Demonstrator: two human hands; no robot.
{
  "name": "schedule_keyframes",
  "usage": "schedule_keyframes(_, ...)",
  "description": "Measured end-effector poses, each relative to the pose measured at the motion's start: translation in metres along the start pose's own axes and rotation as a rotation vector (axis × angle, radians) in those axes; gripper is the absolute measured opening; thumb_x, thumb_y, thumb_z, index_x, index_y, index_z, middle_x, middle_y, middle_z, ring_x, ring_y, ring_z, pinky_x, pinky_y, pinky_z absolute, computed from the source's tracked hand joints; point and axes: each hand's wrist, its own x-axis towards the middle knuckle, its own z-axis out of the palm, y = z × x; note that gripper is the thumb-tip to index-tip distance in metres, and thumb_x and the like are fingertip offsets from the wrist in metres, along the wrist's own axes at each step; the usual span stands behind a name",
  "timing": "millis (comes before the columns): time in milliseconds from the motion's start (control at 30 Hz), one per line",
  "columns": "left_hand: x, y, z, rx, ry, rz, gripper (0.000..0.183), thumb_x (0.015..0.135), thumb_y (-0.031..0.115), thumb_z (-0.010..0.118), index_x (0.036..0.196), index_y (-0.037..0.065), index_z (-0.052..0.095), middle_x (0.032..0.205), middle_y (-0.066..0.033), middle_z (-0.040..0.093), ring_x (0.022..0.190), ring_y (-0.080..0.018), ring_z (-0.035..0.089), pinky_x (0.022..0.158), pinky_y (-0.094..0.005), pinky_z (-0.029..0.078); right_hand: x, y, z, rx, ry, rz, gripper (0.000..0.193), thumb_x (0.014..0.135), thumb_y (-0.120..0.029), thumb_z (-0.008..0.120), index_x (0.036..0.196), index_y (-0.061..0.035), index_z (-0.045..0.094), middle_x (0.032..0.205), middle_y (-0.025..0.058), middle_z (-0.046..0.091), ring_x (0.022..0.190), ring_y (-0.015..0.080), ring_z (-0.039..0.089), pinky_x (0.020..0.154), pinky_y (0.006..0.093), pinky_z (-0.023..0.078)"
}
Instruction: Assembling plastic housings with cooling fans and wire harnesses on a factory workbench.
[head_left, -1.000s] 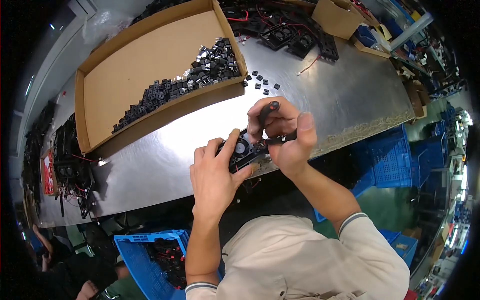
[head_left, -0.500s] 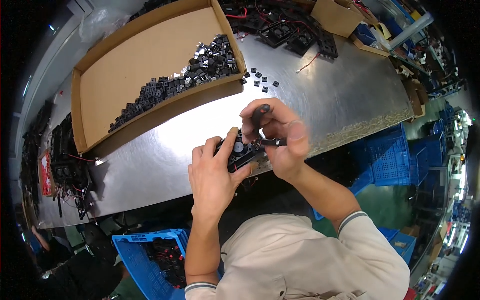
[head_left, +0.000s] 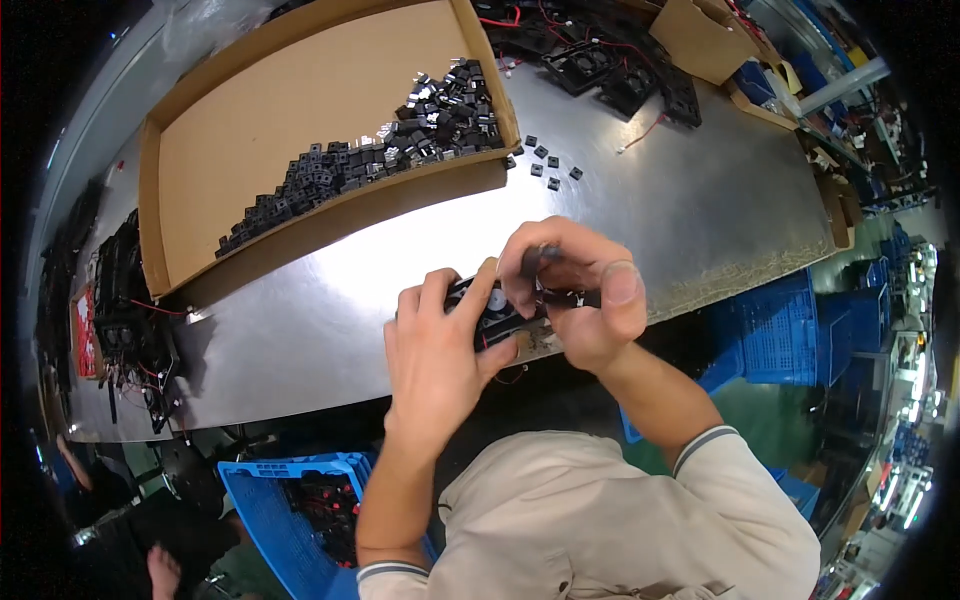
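My left hand (head_left: pixel 432 345) is closed around a black plastic housing (head_left: pixel 500 318) at the near edge of the metal table, fingers along its far side and thumb at its near side. A round grey piece shows on top of the housing, and a thin red wire is at its near side. In my right hand (head_left: pixel 590 290) is a pair of black-handled pliers (head_left: pixel 578 299), its handles spread between fingers and thumb. The jaws point toward the housing's right end; fingers hide their tips, so contact cannot be made out.
A shallow cardboard box (head_left: pixel 330 215) holds many small black parts with metal pins. Several loose black squares (head_left: pixel 537 170) lie beside it on the metal table (head_left: pixel 690 190). Black assemblies with red wires (head_left: pixel 625 85) sit behind. Blue crates (head_left: pixel 290 470) stand below, and a person's hand (head_left: pixel 163 570) shows lower left.
Both hands and the housing appear slightly further right, as do the box and table things, so the view has shifted. The right hand has turned a little, its pliers handles lower and closer together.
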Motion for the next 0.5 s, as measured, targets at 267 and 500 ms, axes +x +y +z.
schedule_keyframes(267,0.048,-0.029,-0.02,-0.029,-0.225,0.367,0.069,0.064,0.033,0.081,0.13,0.029,0.063,0.118,-0.0035,0.061,0.106,-0.0304,0.057,0.085,-0.0434,0.051,0.045,0.003,-0.039,0.523,-1.038,-0.074,0.074,0.085,-0.062,0.05,0.071,0.0089,0.067,0.059,0.0171,0.061,0.04,0.0223,0.053,0.043,0.0308,0.043)
schedule_keyframes(500,0.033,-0.028,-0.008,-0.004,-0.095,0.308,0.07,0.064,0.033,0.082,0.132,0.028,0.063,0.121,-0.0073,0.059,0.111,-0.0318,0.055,0.089,-0.0463,0.049,0.029,0.013,-0.035,0.346,-0.576,0.032,0.095,0.085,-0.081,0.035,0.087,0.0077,0.068,0.074,0.0158,0.065,0.057,0.0217,0.06,0.052,0.0295,0.047)
